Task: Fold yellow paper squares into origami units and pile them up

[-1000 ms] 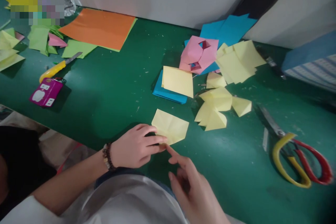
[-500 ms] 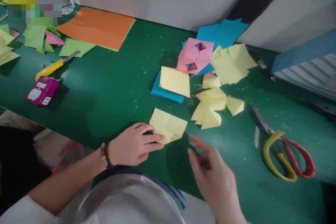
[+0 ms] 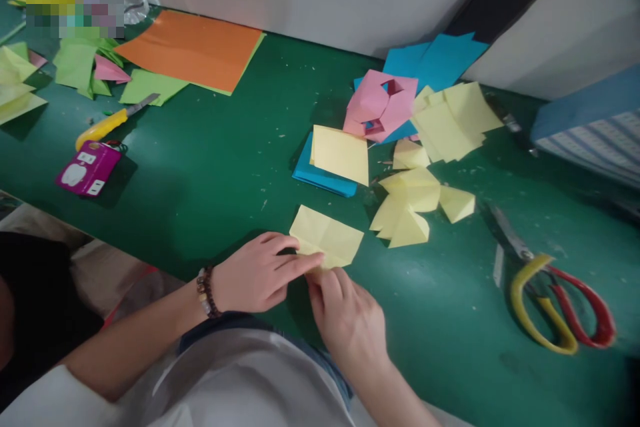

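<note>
Pinching the near edge of a folded yellow paper square (image 3: 326, 237), the right hand (image 3: 347, 320) keeps a narrow grip on it, while the flat, open left hand (image 3: 255, 273) presses across the sheet. The square lies on the green bench (image 3: 200, 180), just below a yellow sheet (image 3: 340, 155) on blue paper (image 3: 320, 183); scissors (image 3: 515, 300) lie further right.

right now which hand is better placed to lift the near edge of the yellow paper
Probably your right hand: its fingertips are at the near edge of the yellow paper, while your left hand lies across the paper's side, seemingly pinning it down.
</note>
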A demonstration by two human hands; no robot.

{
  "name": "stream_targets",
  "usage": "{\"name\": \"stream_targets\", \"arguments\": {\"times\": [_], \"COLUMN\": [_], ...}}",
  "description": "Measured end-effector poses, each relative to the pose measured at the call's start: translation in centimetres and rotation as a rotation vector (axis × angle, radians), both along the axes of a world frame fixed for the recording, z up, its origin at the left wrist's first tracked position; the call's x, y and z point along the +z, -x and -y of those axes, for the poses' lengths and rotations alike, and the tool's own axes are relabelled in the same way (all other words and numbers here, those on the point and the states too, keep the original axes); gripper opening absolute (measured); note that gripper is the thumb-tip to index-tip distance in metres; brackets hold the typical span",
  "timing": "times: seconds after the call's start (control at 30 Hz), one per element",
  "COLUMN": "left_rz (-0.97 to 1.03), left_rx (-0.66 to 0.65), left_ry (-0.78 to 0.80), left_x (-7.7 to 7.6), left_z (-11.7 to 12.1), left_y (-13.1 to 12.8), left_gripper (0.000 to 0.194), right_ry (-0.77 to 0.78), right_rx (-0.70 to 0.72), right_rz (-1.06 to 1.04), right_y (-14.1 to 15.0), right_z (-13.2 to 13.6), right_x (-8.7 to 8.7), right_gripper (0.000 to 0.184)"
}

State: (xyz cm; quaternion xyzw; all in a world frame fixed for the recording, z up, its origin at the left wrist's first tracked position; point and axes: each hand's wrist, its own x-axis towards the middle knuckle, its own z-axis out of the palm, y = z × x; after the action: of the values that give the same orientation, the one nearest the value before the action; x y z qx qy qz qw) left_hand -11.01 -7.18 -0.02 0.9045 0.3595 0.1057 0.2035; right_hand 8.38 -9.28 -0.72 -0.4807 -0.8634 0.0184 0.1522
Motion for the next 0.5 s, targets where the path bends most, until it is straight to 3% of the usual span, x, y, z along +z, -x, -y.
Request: {"name": "stream_targets", "arguments": {"times": [0.1, 0.2, 0.23, 0.3, 0.5], "left_rz": [0.003, -0.001, 0.002, 0.032, 0.158], "left_rx": [-0.009, -0.029, -0.044, -0.072, -0.099], "left_ry": [0.006, -0.012, -0.027, -0.063, -0.134], "left_x": [-0.1, -0.2, -0.2, -0.2, -0.4], "left_z": [0.0, -0.1, -0.1, -0.2, -0.3], "left_y": [0.1, 0.1, 0.1, 0.2, 0.2], "left_gripper": [0.063, 0.057, 0.054, 0.047, 0.023], "right_ry": [0.068, 0.124, 0.071, -0.077, -0.145], "right_rx": [0.07, 0.109, 0.041, -0.062, 0.219], "right_rz": [-0.112, -0.294, -0.286, -0.153, 0.085], "right_y": [0.4, -1.5, -2.6, -4.8, -7.7], "right_z": [0.4, -0.6, -1.2, -2.7, -5.3], "right_x": [0.1, 0.8, 1.0, 1.3, 0.6], "right_gripper": [0.025, 0.013, 0.006, 0.018, 0.036]}}
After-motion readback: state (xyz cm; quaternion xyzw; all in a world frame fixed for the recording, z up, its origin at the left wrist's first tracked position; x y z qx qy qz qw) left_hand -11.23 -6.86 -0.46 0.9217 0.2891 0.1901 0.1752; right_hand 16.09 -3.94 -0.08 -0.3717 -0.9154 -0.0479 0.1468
